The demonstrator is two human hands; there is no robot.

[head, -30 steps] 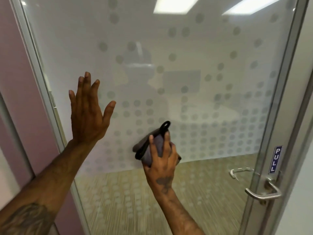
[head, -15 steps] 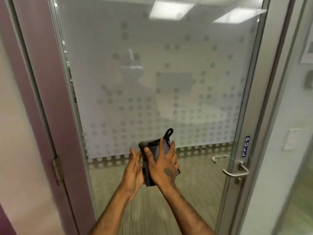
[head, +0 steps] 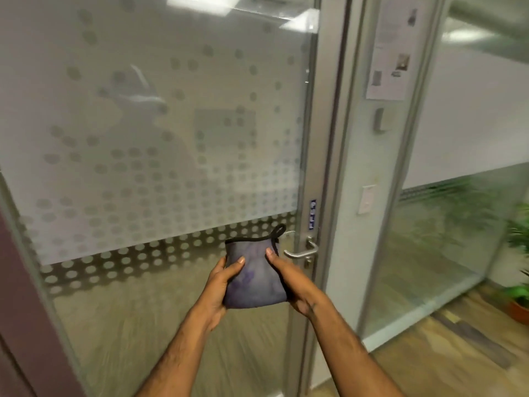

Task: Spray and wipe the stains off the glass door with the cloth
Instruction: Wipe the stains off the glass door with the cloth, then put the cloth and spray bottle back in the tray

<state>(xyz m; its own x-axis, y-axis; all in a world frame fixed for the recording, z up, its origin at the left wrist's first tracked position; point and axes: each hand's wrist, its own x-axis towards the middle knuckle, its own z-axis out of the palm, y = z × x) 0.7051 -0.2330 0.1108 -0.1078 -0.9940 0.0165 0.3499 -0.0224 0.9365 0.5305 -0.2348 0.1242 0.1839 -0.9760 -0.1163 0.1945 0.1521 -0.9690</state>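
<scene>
The glass door fills the left and middle of the head view, frosted with a dotted pattern above and clear below. A folded grey-purple cloth with a black edge and loop is held in front of the door, off the glass, at handle height. My left hand grips its left side with the thumb on top. My right hand grips its right side. No spray bottle is in view.
A metal lever handle sits on the door's right stile just right of the cloth, under a small blue sign. A glass partition with a posted paper stands to the right. Potted plants are at the far right.
My left hand left the glass and came down to join the right on the cloth. The cloth came off the door and now lies spread between both hands. My view turned right.
</scene>
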